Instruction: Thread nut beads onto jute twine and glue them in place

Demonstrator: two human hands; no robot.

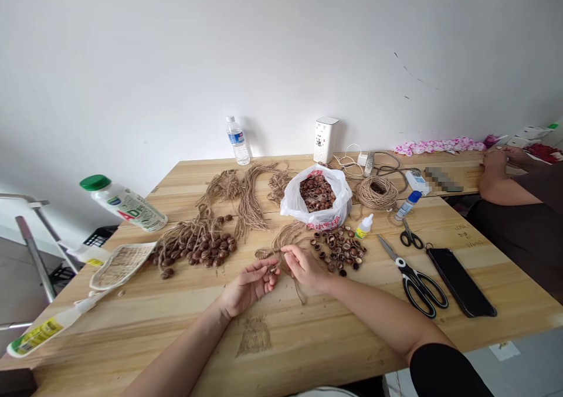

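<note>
My left hand (248, 285) is palm up over the middle of the table, its thumb and fingers closed on a small brown piece that looks like a nutshell. Close beside it, my right hand (304, 266) pinches jute twine (281, 245), whose loose strands trail onto the wood. Just right of my hands lie loose brown nutshell halves (341, 249). To the left is a pile of nutshells tied on twine (206, 247). Behind the hands stands a white plastic bag (292, 203) full of shells. A small glue bottle (364, 227) stands by the loose shells.
Large scissors (417, 282), small scissors (411, 236) and a black phone (461, 282) lie at right. A twine coil (377, 193) and cut twine bundles (253, 203) lie farther back. Glue bottles, a tray (121, 265) and a white bottle (127, 204) are left. Another person's arm (499, 177) rests far right.
</note>
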